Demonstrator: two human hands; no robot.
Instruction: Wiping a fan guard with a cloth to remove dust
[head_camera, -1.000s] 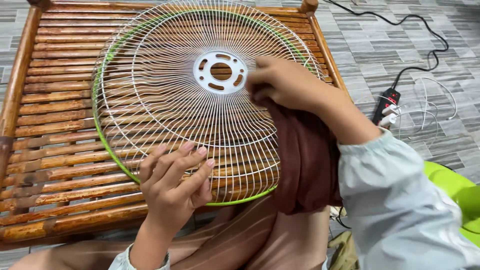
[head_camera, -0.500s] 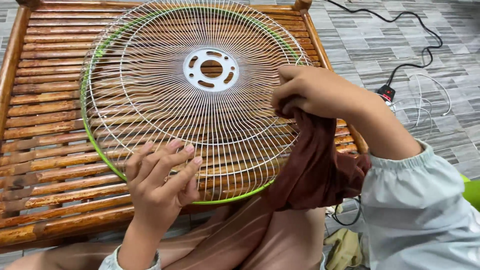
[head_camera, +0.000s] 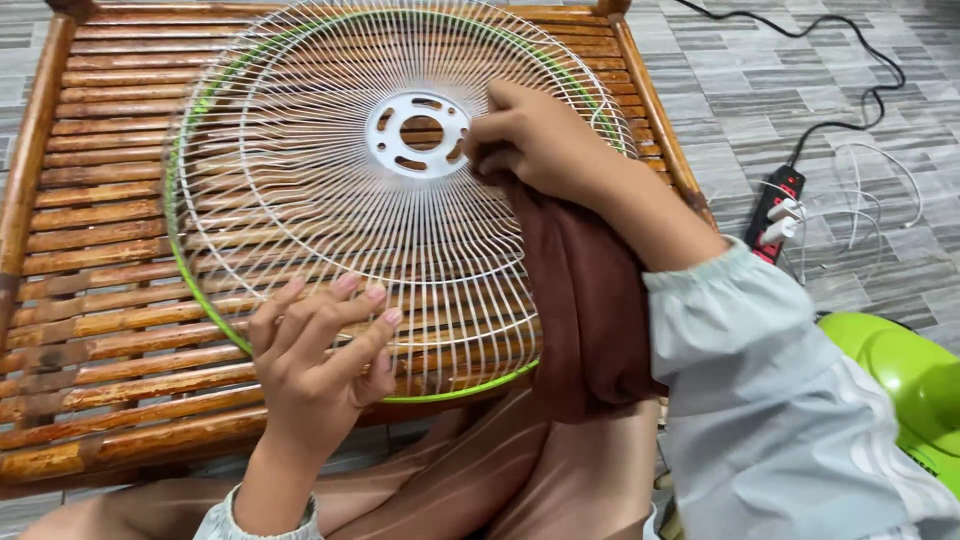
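A round white wire fan grille (head_camera: 330, 210) with a green rim and a white centre hub (head_camera: 420, 133) lies on a slatted bamboo table (head_camera: 90, 250). My right hand (head_camera: 545, 140) presses a dark brown cloth (head_camera: 585, 300) onto the grille just right of the hub; the cloth hangs down over the grille's near right edge. Fingers spread, my left hand (head_camera: 315, 355) rests on the wires at the grille's near rim and holds nothing.
On the grey tiled floor to the right lie a black power strip (head_camera: 778, 205) with white plugs, a black cable (head_camera: 850, 60) and thin white wires. A bright green fan part (head_camera: 905, 375) sits at the right edge. My knees are under the table's near edge.
My right hand with the cloth slid out to the grille's right edge, then back toward the hub. My left hand stayed on the near rim.
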